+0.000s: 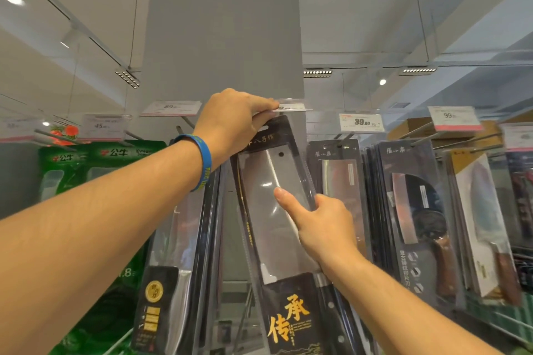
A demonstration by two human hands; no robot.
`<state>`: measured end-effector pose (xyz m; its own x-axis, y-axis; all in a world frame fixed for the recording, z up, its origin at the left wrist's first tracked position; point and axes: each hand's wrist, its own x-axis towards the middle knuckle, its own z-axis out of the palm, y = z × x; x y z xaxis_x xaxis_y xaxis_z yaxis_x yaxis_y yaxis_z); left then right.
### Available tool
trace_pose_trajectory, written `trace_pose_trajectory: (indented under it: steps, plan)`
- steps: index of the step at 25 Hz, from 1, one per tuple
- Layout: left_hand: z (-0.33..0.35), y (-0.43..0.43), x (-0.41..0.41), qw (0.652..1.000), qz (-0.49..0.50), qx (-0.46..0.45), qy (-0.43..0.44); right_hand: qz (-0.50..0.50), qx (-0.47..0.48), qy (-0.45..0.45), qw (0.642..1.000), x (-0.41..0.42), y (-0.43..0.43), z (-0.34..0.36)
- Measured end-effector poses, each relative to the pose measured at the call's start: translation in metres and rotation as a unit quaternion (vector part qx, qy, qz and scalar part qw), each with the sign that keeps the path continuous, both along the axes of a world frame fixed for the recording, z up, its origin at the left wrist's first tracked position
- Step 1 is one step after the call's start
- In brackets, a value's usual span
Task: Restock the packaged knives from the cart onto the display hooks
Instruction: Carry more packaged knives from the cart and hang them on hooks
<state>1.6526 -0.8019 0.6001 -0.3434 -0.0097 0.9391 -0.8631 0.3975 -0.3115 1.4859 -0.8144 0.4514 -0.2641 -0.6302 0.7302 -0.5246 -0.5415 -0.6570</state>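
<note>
Packaged knife (277,210) held up at the display, its hang tab just under a price tag (291,108).
Its long axis runs from 11 o'clock (tab end) to 5 o'clock (handle end). The left hand (233,121) pinches the tab, and the right hand (323,225) grips the right edge, thumb on the window. The hook is hidden, so the hole may miss it. The pack could then slip or snag the hanging packs (340,176) at 3 o'clock.

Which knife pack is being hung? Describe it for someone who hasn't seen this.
Find the grey pillar in the middle; knife packs hang below it. The pack directly under it is tilted, left hand at its top, right hand on its edge. Only it shows big gold characters at the bottom.
</note>
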Motion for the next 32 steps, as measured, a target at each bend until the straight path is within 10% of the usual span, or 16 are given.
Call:
trace_pose_trajectory:
  steps: [5, 16, 22, 32]
  plan:
    - [-0.001, -0.001, 0.001, 1.000, 0.000, -0.016, -0.006, 0.118, 0.072, -0.130, 0.982, -0.012, -0.009, 0.002]
    - [-0.010, -0.004, -0.004, 0.999, -0.021, -0.025, -0.011, 0.053, 0.028, -0.001, 0.998, -0.007, -0.008, 0.000]
    - [-0.007, -0.007, -0.002, 0.999, -0.026, -0.014, -0.015, 0.091, 0.076, -0.132, 0.984, -0.029, -0.016, -0.002]
    - [-0.011, -0.003, -0.004, 1.000, -0.028, -0.006, -0.010, 0.072, 0.112, -0.090, 0.987, -0.028, -0.031, 0.015]
